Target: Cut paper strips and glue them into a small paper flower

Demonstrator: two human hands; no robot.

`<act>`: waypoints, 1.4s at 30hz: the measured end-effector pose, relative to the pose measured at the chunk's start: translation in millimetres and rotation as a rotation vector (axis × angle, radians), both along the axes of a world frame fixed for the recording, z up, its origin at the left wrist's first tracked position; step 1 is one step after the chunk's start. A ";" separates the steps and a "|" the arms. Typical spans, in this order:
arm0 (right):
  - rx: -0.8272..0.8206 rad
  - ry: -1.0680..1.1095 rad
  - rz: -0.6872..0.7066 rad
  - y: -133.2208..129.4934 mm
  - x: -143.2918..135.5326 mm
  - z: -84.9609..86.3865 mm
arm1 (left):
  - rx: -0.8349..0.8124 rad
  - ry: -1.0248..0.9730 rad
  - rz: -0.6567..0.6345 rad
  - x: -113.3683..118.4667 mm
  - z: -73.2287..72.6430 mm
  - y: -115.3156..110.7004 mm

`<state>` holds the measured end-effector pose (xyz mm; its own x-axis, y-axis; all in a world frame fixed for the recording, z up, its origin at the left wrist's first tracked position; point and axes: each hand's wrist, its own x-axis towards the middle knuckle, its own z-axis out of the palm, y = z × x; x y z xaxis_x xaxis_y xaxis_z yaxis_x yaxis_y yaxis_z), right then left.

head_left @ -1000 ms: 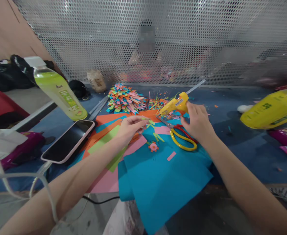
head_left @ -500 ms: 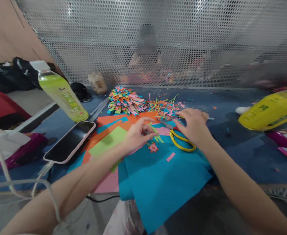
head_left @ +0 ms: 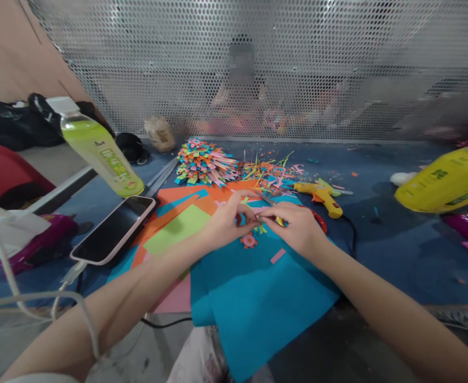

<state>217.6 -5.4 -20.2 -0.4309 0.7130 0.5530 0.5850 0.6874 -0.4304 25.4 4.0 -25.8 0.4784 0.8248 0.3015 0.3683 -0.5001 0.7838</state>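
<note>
My left hand point(head_left: 234, 219) and my right hand point(head_left: 293, 226) meet fingertip to fingertip above the blue paper point(head_left: 261, 292). Both are pinched closed; what lies between the fingertips is too small to make out. Just below them a small orange and pink paper flower point(head_left: 249, 241) lies on the blue sheet, with a pink strip point(head_left: 277, 256) to its right. Scissors, mostly hidden, lie under my right hand. Beyond that hand, a yellow glue gun point(head_left: 322, 198) rests on the table.
A cone of colored paper curls point(head_left: 204, 164) stands at the back beside scattered scraps point(head_left: 272, 173). On the left are a phone point(head_left: 114, 230), a green drink bottle point(head_left: 102, 151) and a tissue pack point(head_left: 38, 242). A yellow bottle point(head_left: 445, 178) lies right.
My right hand has moved left and toward me, from the glue gun area to my left fingertips. The glue gun now shows, and the scissors' handles are mostly covered.
</note>
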 end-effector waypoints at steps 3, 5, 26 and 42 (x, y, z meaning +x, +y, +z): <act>-0.124 0.059 -0.057 4.7 5.5 2.7 | 0.062 0.241 0.038 -10.4 5.7 -2.1; -0.220 0.111 -0.093 9.5 10.5 3.9 | 0.136 0.430 0.023 -17.5 6.6 -3.5; -0.417 0.646 -0.005 10.9 15.8 16.6 | -0.427 -0.195 0.043 -8.2 -2.2 -3.4; 0.354 0.329 0.170 -21.9 17.4 30.9 | 0.877 0.141 -0.002 -26.6 3.1 -11.8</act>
